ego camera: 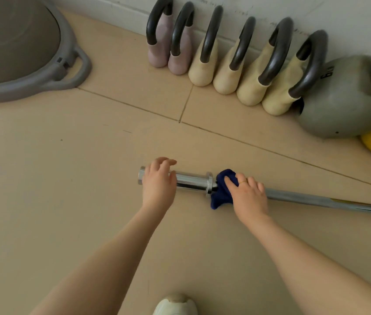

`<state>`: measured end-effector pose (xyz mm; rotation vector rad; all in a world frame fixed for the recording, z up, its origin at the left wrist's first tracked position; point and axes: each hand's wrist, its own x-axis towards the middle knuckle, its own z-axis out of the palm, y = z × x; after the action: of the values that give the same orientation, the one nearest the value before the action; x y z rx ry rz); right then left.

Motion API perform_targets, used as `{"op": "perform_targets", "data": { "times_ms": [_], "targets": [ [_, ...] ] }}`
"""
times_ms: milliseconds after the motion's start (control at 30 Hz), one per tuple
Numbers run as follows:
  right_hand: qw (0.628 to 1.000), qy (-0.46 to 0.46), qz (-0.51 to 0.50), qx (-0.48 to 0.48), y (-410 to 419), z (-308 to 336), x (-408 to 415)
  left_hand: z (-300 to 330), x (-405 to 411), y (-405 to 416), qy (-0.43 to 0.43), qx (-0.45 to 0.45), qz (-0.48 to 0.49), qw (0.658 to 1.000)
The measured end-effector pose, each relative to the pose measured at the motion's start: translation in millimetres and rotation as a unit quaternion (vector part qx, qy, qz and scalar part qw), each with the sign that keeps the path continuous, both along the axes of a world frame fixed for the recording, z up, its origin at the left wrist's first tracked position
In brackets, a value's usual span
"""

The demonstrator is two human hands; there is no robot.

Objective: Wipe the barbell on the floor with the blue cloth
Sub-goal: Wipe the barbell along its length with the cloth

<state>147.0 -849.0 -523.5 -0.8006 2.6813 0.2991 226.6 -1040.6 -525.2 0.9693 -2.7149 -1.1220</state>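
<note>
A person crouches over a barbell point(293, 197) lying on the tiled floor point(66, 178), its chrome sleeve point(189, 180) at centre frame and its shaft running off toward four o'clock. The right hand point(247, 196) clutches the blue cloth point(222, 192) around the shaft just beside the collar. The left hand point(158, 181) rests on the sleeve, fingers relaxed and lifted, gripping nothing. With so light a hold, the round bar could roll under a hard wipe toward the kettlebells point(248, 71) lined along the wall at one o'clock.
</note>
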Motion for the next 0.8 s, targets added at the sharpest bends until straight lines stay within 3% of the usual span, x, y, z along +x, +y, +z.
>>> {"op": "perform_targets", "data": {
  "times_ms": [133,200,267,333,467,667,733,800],
  "targets": [
    [0.999,0.014,-0.046,0.017,24.7,-4.8,-2.3,9.6,-6.9,32.2,-0.026,0.051,-0.206,0.977],
    [0.987,0.013,-0.16,-0.012,33.7,-6.3,-3.6,8.9,-9.8,41.6,-0.084,0.019,-0.289,0.954],
    [0.941,-0.025,-0.319,-0.105,36.0,-7.8,-7.0,5.9,-11.4,49.1,-0.14,-0.026,-0.317,0.938],
    [0.903,-0.061,-0.374,-0.204,24.9,-10.3,-7.6,1.1,-11.5,55.5,-0.174,-0.078,-0.332,0.924],
    [0.945,-0.084,-0.199,-0.247,-16.0,-13.3,9.8,-7.0,-12.6,64.6,-0.183,-0.145,-0.328,0.916],
    [0.985,-0.063,-0.035,-0.157,0.1,-18.4,-0.7,-11.8,-24.8,71.1,-0.21,-0.198,-0.307,0.907],
    [0.991,-0.057,-0.036,-0.112,18.2,-18.1,-13.4,-12.2,-28.8,72.3,-0.225,-0.209,-0.298,0.904],
    [0.987,-0.073,-0.098,-0.103,14.4,-15.1,-13.9,-11.7,-36.3,72.0,-0.227,-0.212,-0.288,0.906]
  ]
}}
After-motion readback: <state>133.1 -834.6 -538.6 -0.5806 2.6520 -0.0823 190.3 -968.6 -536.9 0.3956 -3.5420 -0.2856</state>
